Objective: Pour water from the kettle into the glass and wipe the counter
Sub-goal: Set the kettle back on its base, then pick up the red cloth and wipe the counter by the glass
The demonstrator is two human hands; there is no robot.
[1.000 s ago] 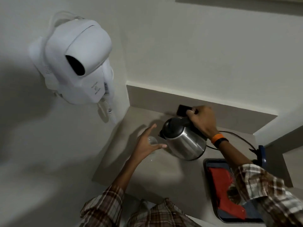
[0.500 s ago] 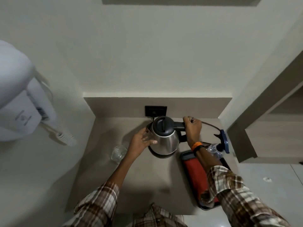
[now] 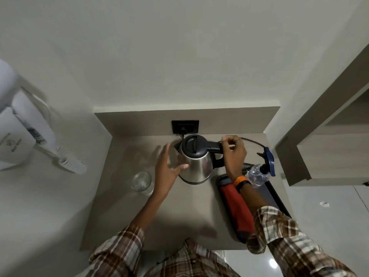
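Observation:
A steel kettle (image 3: 196,166) with a black lid stands upright at the back of the grey counter (image 3: 191,212). My right hand (image 3: 234,154) is at its black handle, fingers curled around the handle's top. My left hand (image 3: 167,168) is open, fingers spread, its thumb touching the kettle's left side. A clear glass (image 3: 142,181) stands upright on the counter, left of that hand and apart from it. A red cloth (image 3: 238,210) lies on a dark tray (image 3: 273,194) to the right.
A black wall socket (image 3: 185,126) sits behind the kettle, with a cord running right. A spray bottle with a blue trigger (image 3: 259,172) stands by the tray. A white wall-mounted hair dryer (image 3: 22,136) with a coiled cord hangs at left. A wall and shelf unit close off the right.
The kettle has gone from tilted over the glass to upright at the back of the counter. My left hand left the glass and came beside the kettle. The camera view swung right.

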